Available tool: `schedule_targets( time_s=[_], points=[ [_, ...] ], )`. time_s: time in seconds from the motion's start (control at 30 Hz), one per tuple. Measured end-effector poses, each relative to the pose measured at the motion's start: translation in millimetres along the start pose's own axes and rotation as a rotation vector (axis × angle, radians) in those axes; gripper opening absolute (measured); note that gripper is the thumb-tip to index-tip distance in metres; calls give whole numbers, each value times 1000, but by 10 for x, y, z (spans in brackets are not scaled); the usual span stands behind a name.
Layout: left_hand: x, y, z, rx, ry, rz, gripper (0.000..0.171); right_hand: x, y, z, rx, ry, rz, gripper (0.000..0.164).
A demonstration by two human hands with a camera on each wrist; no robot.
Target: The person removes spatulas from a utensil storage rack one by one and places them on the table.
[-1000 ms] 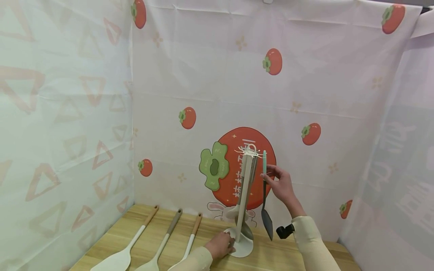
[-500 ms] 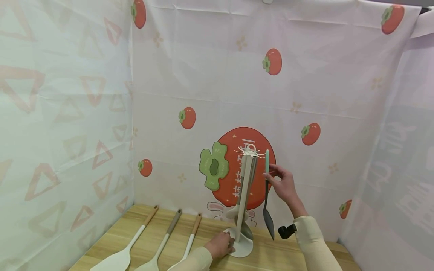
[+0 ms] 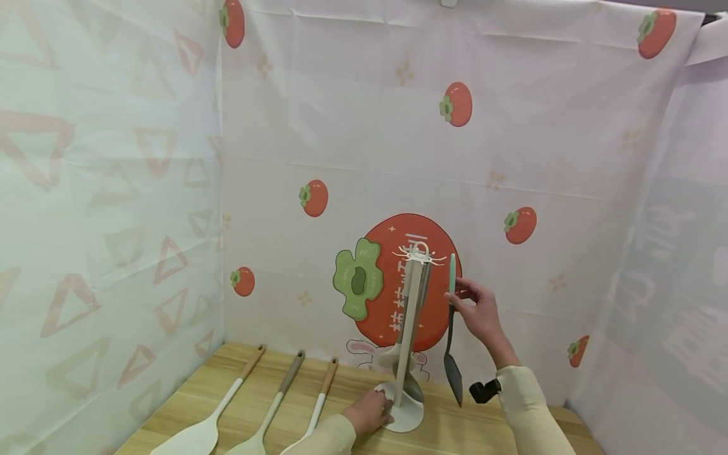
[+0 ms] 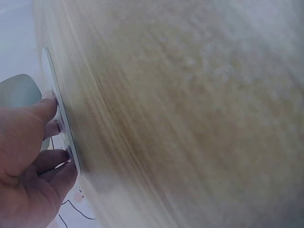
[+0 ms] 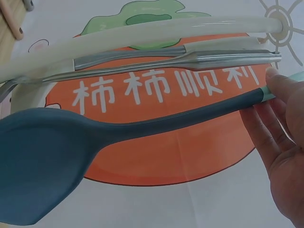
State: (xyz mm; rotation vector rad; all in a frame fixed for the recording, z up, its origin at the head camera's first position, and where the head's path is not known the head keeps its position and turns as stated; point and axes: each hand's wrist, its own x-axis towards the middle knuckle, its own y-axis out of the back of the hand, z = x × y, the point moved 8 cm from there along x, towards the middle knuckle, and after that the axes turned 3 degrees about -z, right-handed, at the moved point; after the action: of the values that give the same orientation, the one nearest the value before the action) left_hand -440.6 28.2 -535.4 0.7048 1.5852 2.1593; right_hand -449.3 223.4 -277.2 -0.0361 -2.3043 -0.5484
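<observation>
A dark spatula [image 3: 453,376] with a mint-green handle hangs head down, pinched between the thumb and fingers of my right hand [image 3: 479,316]. In the head view its handle end stands just right of the hooks of a white utensil stand [image 3: 405,354], apart from them. The dark blue spatula head [image 5: 42,156] shows large in the right wrist view. My left hand [image 3: 370,411] holds the stand by its round base [image 3: 408,418], bent fingertips and thumb on the disc. Other utensils, one a metal-handled one [image 5: 223,59], hang behind the pole, partly hidden.
To the left on the wooden table [image 3: 455,430] lie a white turner [image 3: 199,436] with a brown handle, a utensil with a grey-brown handle [image 3: 291,373], and another with a brown handle [image 3: 330,376]. A printed cloth wall [image 3: 387,139] rises close behind the stand.
My right hand has carried the spatula a little to the right, away from the stand's hooks. The left hand and the stand have stayed in place.
</observation>
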Motion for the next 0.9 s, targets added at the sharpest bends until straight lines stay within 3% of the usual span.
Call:
schedule_targets(
  time_s=[0.3, 0.7, 0.9],
  points=[
    [28, -57, -46, -38, 12, -8, 35, -17, 42, 187, 14, -19, -3, 39],
    [7, -45, -22, -14, -3, -7, 38, -114, 115, 369, -17, -69, -8, 41],
    [14, -32, -18, 2, 4, -9, 32, -186, 157, 444, -56, -96, -2, 40]
  ],
)
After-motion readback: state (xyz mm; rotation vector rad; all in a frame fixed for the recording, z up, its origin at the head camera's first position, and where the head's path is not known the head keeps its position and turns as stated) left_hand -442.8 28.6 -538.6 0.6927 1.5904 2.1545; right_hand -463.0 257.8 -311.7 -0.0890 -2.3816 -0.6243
